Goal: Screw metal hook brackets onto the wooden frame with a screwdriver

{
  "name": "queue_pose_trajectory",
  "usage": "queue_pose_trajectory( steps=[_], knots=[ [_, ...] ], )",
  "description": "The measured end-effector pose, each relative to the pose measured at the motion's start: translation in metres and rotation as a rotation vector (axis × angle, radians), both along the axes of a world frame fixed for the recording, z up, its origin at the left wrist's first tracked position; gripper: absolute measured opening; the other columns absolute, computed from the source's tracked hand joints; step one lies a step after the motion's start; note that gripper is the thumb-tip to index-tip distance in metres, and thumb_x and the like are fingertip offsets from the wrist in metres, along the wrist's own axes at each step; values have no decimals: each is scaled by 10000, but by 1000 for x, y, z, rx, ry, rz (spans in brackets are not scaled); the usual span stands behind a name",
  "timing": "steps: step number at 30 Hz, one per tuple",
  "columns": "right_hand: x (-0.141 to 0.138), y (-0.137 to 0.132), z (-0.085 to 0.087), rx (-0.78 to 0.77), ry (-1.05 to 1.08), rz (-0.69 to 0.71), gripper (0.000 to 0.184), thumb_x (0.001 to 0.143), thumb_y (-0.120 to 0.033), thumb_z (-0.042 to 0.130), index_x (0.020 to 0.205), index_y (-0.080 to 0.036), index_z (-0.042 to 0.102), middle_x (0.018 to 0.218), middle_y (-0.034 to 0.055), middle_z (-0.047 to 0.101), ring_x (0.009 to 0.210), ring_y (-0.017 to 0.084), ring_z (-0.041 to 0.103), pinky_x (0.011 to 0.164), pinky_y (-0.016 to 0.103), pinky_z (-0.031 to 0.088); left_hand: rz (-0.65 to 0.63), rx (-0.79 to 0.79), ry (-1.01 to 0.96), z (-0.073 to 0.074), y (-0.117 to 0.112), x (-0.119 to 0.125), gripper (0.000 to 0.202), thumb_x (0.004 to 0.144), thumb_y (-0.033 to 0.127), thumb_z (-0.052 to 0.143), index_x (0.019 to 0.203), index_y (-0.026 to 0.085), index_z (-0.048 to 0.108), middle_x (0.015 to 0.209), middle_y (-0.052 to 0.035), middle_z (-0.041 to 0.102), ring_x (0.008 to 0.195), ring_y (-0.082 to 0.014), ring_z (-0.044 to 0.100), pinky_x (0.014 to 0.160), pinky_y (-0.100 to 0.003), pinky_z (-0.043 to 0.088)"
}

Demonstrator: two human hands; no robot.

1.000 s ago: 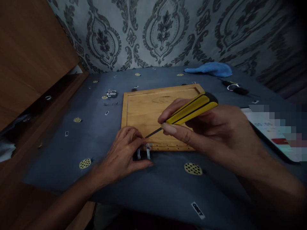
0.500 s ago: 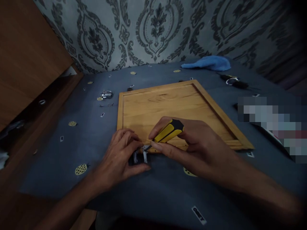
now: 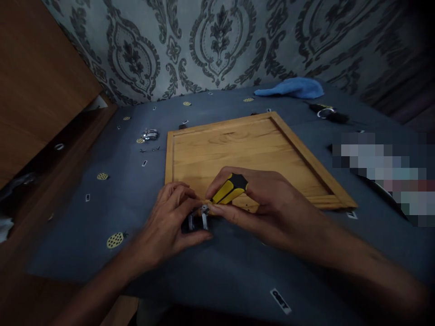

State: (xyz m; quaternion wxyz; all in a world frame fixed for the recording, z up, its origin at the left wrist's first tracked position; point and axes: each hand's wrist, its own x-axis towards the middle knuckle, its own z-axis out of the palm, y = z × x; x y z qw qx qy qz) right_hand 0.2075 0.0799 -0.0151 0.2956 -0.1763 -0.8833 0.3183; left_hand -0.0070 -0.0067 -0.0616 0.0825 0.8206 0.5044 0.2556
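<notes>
My right hand (image 3: pixel 261 201) is closed around a screwdriver (image 3: pixel 229 188) with a yellow and black handle. Its tip end points down-left, close to a metal hinge (image 3: pixel 205 217) at the near edge of a framed wooden panel (image 3: pixel 217 154). Around that hinge, my left hand (image 3: pixel 173 213) is curled, fingers over its top on the panel edge and thumb below, steadying it. The panel is a light-brown cabinet door lying flat, raised frame upward. The screwdriver's shaft is mostly hidden by my right fingers.
Another metal hinge (image 3: pixel 149 134) lies left of the panel, with several small screws (image 3: pixel 149 149) beside it. A blue cloth (image 3: pixel 292 88) sits at the back, and a dark object with a ring (image 3: pixel 328 113) at the right. A wooden cabinet (image 3: pixel 44 81) stands on the left.
The screwdriver's handle has swung left and lower, nearer the hinge, with my right hand following. My left hand stays on the hinge. The whole view shifts slightly.
</notes>
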Motion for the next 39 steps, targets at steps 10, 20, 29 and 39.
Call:
queue_pose_trajectory(
  steps=[10,20,29,39],
  knots=[
    [-15,-5,-7,105,147,11,163,998,-270,625,873,-176,578,812,7,623,707,132,583,647,248,439,38,-44,13,-1,-1,2,389,852,411,795,1139,210,626,1119,-57,640,1142,-278,546,1013,-446,477],
    [-14,-4,-8,-283,181,75,109,919,-168,652,823,-189,604,730,-31,620,627,111,552,563,234,424,16,26,47,-2,-1,0,418,874,412,770,1195,211,594,1209,-79,617,1159,-274,518,1027,-460,465],
    [-12,-1,-3,-374,153,86,165,936,-206,639,779,-172,606,710,-26,599,632,106,565,550,226,425,26,-17,20,2,-1,2,374,874,393,768,1179,229,627,1218,-82,620,1183,-293,517,1033,-495,468],
    [-19,-2,-13,-488,220,118,133,905,-202,667,801,-176,587,689,-42,612,612,101,576,540,216,432,25,-8,29,0,-1,1,301,878,415,762,1044,197,635,1186,-89,613,1161,-281,506,1025,-471,474]
  ],
)
